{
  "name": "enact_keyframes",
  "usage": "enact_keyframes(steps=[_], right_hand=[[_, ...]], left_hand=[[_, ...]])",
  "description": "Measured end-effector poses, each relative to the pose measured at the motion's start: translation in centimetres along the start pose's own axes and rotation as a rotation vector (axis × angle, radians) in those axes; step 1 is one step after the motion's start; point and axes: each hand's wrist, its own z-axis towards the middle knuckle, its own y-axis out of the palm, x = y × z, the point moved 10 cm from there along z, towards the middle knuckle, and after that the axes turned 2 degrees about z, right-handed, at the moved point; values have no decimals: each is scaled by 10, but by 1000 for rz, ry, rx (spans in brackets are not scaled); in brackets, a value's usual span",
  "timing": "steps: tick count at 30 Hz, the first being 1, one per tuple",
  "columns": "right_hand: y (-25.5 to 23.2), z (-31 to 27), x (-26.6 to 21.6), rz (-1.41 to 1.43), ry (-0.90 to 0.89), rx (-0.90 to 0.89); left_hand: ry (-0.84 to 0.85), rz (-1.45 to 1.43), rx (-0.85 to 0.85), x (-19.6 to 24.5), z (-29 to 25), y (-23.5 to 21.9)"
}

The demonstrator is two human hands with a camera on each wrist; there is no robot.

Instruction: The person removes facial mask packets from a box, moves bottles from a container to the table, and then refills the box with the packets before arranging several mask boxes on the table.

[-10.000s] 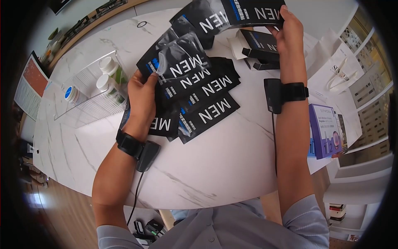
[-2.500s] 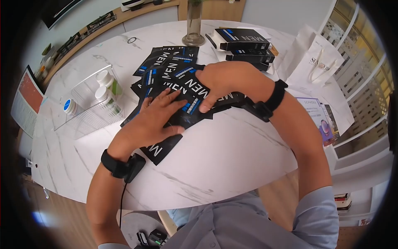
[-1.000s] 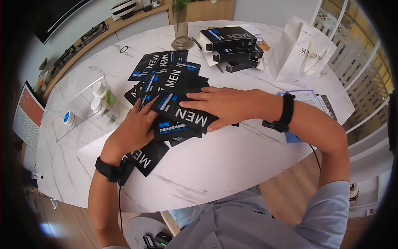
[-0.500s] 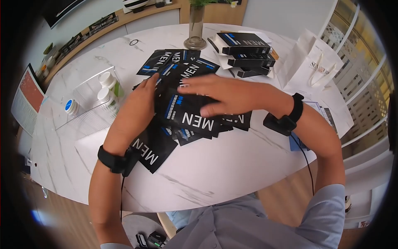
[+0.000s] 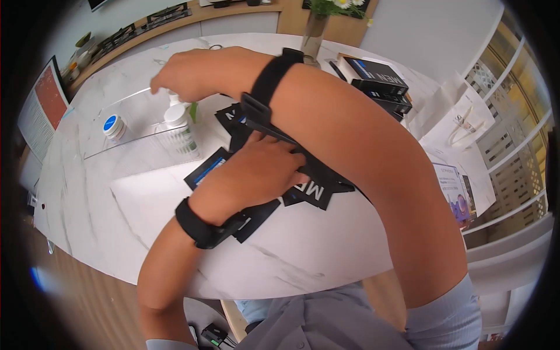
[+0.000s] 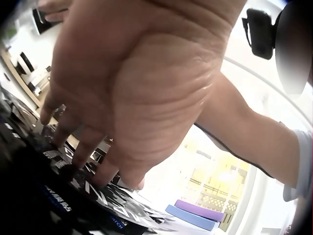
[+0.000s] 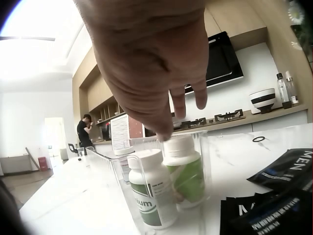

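Observation:
Black packets marked MEN (image 5: pixel 314 191) lie in an overlapping pile on the marble table, partly hidden beneath both arms. My left hand (image 5: pixel 251 174) rests on the pile, its fingers spread and slightly bent over the packets. Crossing above the left, my right arm reaches to the clear plastic tray (image 5: pixel 129 135). There my right hand (image 5: pixel 195 73) hangs over two white bottles; in the right wrist view its fingers point down near the lid of the green-labelled bottle (image 7: pixel 185 171), holding nothing visible. Beside it stands another white bottle (image 7: pixel 152 191). A small blue-lidded jar (image 5: pixel 114 127) is in the tray's left part.
Black boxes (image 5: pixel 376 76) are stacked at the back right, next to a glass vase (image 5: pixel 313 39). A white paper bag (image 5: pixel 461 111) and a purple box (image 5: pixel 452 186) stand at the right. Farther back, a person (image 7: pixel 84 131) stands in the room.
My right hand has left the packets and swung left across my left arm to above the bottles. My left hand has come down onto the pile, farther right in view.

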Motion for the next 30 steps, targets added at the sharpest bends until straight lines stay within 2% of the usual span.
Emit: enact_keyframes(steps=[1,2,6,9,14,18,20,22,24,27,28,29,30], right_hand=[[6,9,0,-57,17,-45],[13,17,0,-113,36,-91],[20,24,3,-172,62,-207],[18,18,10,-137,127,-209],[22,24,15,-96,62,-140],[-26,25,31,-91,-53,21],[-77,-6,39,10,-23,71],[-106,-37,37,-49,7,-143],[-140,-81,53,125,7,33],[-153,-159,54,210,170,-185],[-159,-186,54,227,278,-209],[-158,-209,59,331,238,-229],[-150,-246,62,132,368,-316]], left_hand=[[32,-8,59,2,0,-3],[56,-145,109,4,0,-7],[43,-84,44,4,2,3],[70,-64,-3,0,0,14],[170,-187,-29,23,6,18],[73,63,62,18,11,12],[-4,168,113,4,15,-3],[-144,182,79,-15,16,1],[-268,186,-17,-30,17,15],[-152,191,-48,-16,19,31],[-81,151,-54,-7,21,34],[-56,147,-56,-2,24,37],[-29,146,-58,1,26,41]])
